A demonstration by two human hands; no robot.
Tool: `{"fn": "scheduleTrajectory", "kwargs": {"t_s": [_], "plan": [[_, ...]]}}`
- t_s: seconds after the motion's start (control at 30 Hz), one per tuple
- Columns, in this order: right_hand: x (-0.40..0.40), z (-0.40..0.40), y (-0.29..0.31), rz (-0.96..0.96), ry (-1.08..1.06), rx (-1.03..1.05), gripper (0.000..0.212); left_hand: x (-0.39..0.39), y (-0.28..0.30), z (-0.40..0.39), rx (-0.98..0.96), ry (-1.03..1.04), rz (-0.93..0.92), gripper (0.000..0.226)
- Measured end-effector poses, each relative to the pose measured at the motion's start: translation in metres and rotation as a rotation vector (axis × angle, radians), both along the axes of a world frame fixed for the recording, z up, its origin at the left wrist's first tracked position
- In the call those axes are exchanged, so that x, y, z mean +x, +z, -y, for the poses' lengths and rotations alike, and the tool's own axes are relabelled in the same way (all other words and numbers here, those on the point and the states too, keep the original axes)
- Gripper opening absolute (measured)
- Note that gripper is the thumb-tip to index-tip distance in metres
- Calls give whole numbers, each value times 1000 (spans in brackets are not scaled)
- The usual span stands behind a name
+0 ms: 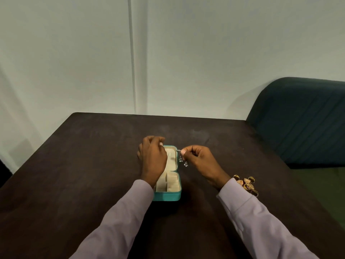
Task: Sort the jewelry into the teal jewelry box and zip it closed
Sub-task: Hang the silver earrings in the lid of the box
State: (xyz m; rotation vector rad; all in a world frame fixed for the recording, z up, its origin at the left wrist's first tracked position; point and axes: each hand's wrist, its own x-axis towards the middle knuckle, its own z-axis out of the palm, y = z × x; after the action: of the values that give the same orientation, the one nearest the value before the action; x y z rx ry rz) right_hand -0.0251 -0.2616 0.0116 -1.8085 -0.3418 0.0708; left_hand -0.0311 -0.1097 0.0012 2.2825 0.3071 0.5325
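The teal jewelry box [166, 196] lies open on the dark table, its cream lining and compartments showing. My left hand [152, 156] rests over the box's left side, fingers curled at the far edge of the lid half; whether it grips anything I cannot tell. My right hand [200, 161] pinches a pair of small silver dangling earrings [182, 160] just right of the box's upper half, hanging above the table. A pile of gold rings and earrings [246, 184] lies on the table beside my right wrist.
The dark wooden table [93, 165] ends at a pale wall behind. A dark green upholstered chair [302, 118] stands at the table's right side.
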Motion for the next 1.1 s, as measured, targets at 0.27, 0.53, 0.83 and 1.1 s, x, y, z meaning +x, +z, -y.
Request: {"fn": "scheduleTrajectory", "kwargs": {"t_s": [0.27,0.53,0.83,1.1], "plan": [[15,-10,-21,28,19,-158,11,-7,-20,2,9,-39,-66,33],[18,-20,-28,186,-21,-404,12,-10,-28,1,-151,-59,-23,69],[19,-27,-30,648,-195,-728,19,-6,-24,1,-63,-40,-110,100],[19,-36,-30,867,-313,-844,13,-3,-27,0,-72,22,-36,97]]}}
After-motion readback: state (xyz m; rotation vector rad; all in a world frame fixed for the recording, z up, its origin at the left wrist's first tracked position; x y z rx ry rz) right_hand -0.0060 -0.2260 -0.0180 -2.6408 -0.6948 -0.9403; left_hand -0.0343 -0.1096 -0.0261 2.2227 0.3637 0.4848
